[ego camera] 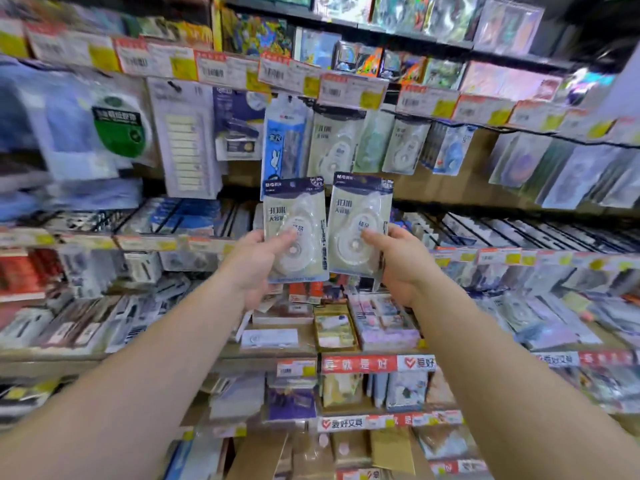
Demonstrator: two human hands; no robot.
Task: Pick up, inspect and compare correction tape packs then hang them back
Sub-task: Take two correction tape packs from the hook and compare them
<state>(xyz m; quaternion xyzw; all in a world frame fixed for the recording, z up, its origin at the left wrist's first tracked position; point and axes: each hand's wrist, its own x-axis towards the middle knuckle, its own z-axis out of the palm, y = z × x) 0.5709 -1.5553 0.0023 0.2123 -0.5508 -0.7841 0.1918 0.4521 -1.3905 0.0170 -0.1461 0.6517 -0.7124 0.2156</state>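
I hold two near-identical correction tape packs side by side in front of a stationery display. My left hand (258,268) grips the left pack (294,216) by its lower left edge, thumb across the front. My right hand (398,261) grips the right pack (360,209) by its lower right edge. Each pack has a dark blue header and a pale card with a clear white tape dispenser. The two packs stand upright, almost touching. More matching packs (334,143) hang on pegs just above and behind them.
Rows of hanging stationery packs (568,174) fill the pegs left and right under red-and-yellow price tags (353,90). Lower shelves (332,327) hold boxes and small packs. A blue rabbit-print pack (282,143) hangs directly behind the left pack.
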